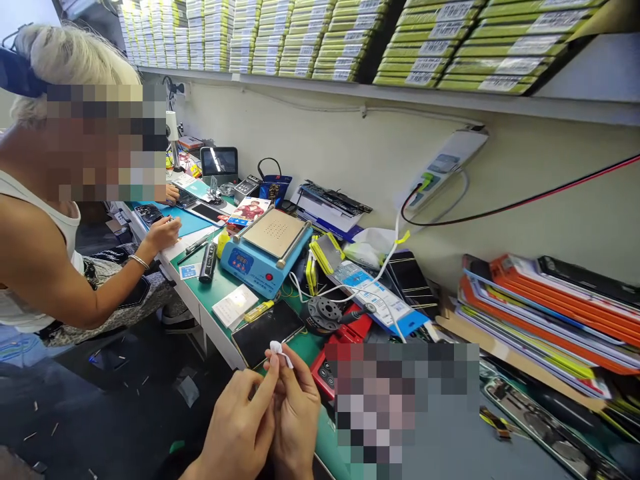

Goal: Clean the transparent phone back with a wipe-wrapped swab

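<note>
At the lower middle, in front of the bench edge, both of my hands meet around a small white earbud-like piece (276, 347) with a rounded end and a short stem. My left hand (243, 417) has its fingers closed, the index fingertip against the white piece. Pressed beside it, my right hand (299, 407) pinches the same piece between thumb and fingers. Just beyond my fingertips a dark flat phone or tablet screen (269, 332) lies on the green mat. To the right of my hands is a red device with buttons (324, 380), partly hidden by a blurred area.
A blue heating plate machine (260, 267) stands mid-bench, with a black cylindrical tool (207, 262) beside it. White cable (370, 288) crosses the clutter. Stacked orange and white folders (545, 313) rise at right. A co-worker (55, 267) sits at left, hands on the bench.
</note>
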Action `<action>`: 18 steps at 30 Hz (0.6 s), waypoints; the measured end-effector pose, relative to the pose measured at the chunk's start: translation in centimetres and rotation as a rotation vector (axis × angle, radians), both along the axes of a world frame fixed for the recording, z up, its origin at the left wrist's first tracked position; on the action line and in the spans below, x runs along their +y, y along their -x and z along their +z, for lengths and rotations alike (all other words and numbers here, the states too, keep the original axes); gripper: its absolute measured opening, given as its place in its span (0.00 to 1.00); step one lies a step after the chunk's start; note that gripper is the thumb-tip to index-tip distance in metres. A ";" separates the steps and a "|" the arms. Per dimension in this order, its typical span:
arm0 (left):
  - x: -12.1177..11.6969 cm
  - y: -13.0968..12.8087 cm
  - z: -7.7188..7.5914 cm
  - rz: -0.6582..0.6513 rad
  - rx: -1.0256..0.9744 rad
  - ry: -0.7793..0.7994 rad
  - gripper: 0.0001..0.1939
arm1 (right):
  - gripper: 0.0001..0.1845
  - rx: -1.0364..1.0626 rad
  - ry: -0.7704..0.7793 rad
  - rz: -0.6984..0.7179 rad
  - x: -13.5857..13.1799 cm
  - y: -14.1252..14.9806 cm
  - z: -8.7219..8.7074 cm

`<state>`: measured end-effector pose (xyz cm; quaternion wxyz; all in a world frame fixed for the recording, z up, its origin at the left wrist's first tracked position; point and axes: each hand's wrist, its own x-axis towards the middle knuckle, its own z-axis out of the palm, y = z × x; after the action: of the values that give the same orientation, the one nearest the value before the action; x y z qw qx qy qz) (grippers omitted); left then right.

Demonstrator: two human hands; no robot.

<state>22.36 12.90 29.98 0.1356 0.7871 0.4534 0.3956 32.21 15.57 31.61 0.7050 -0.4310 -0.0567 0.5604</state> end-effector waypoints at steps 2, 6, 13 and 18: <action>-0.4 0.3 -0.1 -0.061 -0.018 0.004 0.37 | 0.34 -0.025 -0.001 -0.004 0.1 -0.2 0.1; -1.4 0.8 -1.8 -0.145 -0.123 -0.113 0.32 | 0.33 -0.109 -0.024 -0.101 -0.1 -1.6 0.5; 1.1 3.9 -2.1 -0.145 -0.137 -0.117 0.22 | 0.35 -0.344 0.045 -0.308 -3.2 -8.0 0.4; 11.4 7.3 3.4 0.238 -0.084 -0.141 0.10 | 0.32 -0.381 0.075 -0.246 -5.7 -10.4 -2.6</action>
<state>15.08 24.28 33.33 0.0509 0.7180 0.5084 0.4726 42.59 9.82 28.97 0.7281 -0.5586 -0.1148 0.3805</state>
